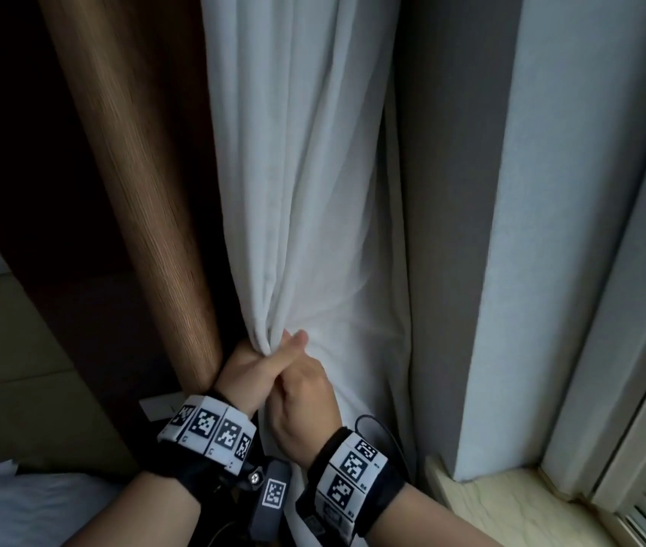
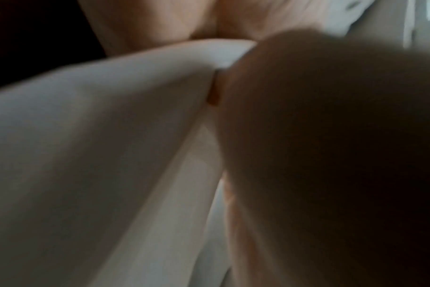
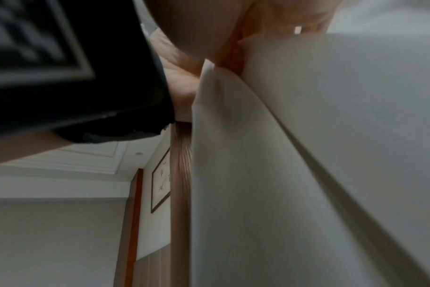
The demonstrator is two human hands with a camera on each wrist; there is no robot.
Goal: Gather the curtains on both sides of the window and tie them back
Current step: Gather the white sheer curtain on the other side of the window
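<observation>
A white curtain (image 1: 305, 191) hangs in the middle of the head view, its folds drawn together low down. Beside it on the left hangs a brown curtain (image 1: 143, 171). My left hand (image 1: 252, 367) grips the bunched white folds, with its fingers reaching across to the right. Pressed against it from the right, my right hand (image 1: 299, 400) curls its fingers into the same cloth just below. The left wrist view is a blur of white curtain (image 2: 98, 155) and skin. White curtain (image 3: 307, 155) fills the right wrist view, with a strip of brown curtain (image 3: 180, 174) beside it.
A grey wall pillar (image 1: 530, 230) stands right of the curtains, then the window frame (image 1: 629, 349) and a pale sill (image 1: 491, 503). A padded headboard (image 1: 17, 369) and white bedding (image 1: 17, 507) lie at the lower left. A framed picture (image 3: 161, 184) hangs on the far wall.
</observation>
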